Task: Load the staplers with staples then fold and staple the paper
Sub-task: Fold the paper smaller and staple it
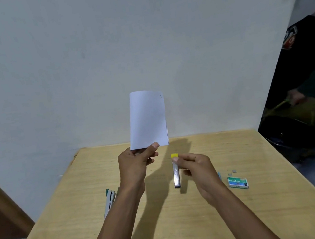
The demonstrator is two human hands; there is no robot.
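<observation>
View from above over a pale wooden worktop (169, 230) set against a plain grey-white wall (100, 46). Two bare forearms reach in from the bottom edge. The left hand (133, 164) holds a folded white paper (146, 119) upright in the air above the far edge of the worktop; its grip pinches the paper's lower edge, thumb in front and fingers behind. Just to the right and a little lower, the right hand (198, 169) has its fingers curled, and its grip pinches a slim silver stapler (176, 173) near the yellow end, which points away from the viewer. The stapler casts a shadow on the wood close beneath it. A second stapler (110, 201), green and white, lies on the worktop at the left, partly hidden by the left forearm. At the right lies a small green staple box (238, 182), with a few loose staples (233, 171) just beyond it. At the far right edge, beside the worktop, stands another person (307, 60) in dark clothing, blurred.
</observation>
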